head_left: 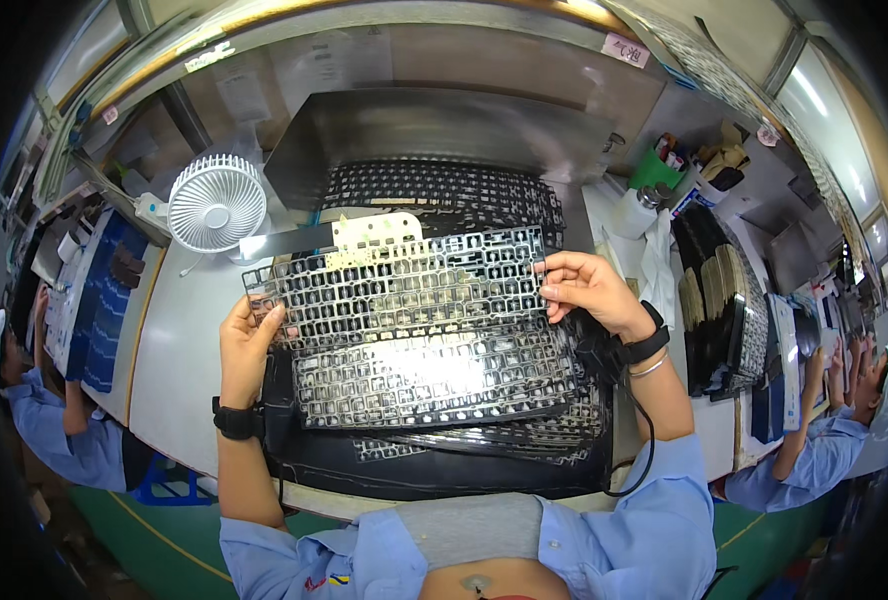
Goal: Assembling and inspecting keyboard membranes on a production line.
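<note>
Nearest, a stack of perforated metal frames (434, 385) lies on the counter (179, 340) under both hands. The left hand (247, 340) and right hand (586, 290) each have their grip clamped on an end of one thin keyboard frame (404, 285), held level between them. Even tension at both ends should keep it from bending. Beyond the left grip stands a white fan (217, 203).

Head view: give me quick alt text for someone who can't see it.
Both bare hands hold up a perforated keyboard frame sheet by its ends, left hand and right hand, above a stack of similar sheets on a dark mat. A small white fan stands at the back left; co-workers in blue sit on either side.
</note>
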Tool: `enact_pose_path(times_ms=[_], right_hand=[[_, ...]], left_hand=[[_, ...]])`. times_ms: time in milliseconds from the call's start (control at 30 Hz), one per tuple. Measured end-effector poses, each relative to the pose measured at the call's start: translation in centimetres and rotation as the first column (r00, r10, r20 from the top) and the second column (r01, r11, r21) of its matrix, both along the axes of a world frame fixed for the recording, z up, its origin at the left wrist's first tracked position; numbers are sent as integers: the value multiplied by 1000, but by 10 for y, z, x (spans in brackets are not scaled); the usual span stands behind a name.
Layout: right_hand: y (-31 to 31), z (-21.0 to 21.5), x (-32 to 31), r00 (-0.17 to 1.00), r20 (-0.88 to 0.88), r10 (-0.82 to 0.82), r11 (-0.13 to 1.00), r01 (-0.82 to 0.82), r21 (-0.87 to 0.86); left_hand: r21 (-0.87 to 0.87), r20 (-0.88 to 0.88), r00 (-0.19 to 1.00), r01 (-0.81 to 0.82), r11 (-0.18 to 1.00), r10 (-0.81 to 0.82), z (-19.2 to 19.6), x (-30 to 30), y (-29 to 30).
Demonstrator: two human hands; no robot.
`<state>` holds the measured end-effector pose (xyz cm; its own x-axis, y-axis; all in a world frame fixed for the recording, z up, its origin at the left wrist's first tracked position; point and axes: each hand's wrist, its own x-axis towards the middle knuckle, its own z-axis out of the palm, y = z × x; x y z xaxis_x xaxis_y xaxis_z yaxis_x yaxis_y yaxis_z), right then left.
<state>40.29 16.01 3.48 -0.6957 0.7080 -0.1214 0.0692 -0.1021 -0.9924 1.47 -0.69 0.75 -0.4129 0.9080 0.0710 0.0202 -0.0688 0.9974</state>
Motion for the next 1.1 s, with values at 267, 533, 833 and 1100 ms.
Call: enact_pose_path(times_ms=[267,533,833,1100], right_hand=[[0,1,-5,998,-46,-50,999,50,19],[15,-18,9,948,-162,-274,961,278,4],[26,-36,13,894,-314,-318,938,345,30],[28,-41,9,892,-327,-312,745,443,498]], left_hand=[[-66,33,997,-60,996,63,-11,-13,-7],[-34,288,945,173,984,-156,-3,-6,-6],[-58,-39,962,267,962,-270,9,0,-15],[220,2,976,210,953,-216,3,2,-13]])
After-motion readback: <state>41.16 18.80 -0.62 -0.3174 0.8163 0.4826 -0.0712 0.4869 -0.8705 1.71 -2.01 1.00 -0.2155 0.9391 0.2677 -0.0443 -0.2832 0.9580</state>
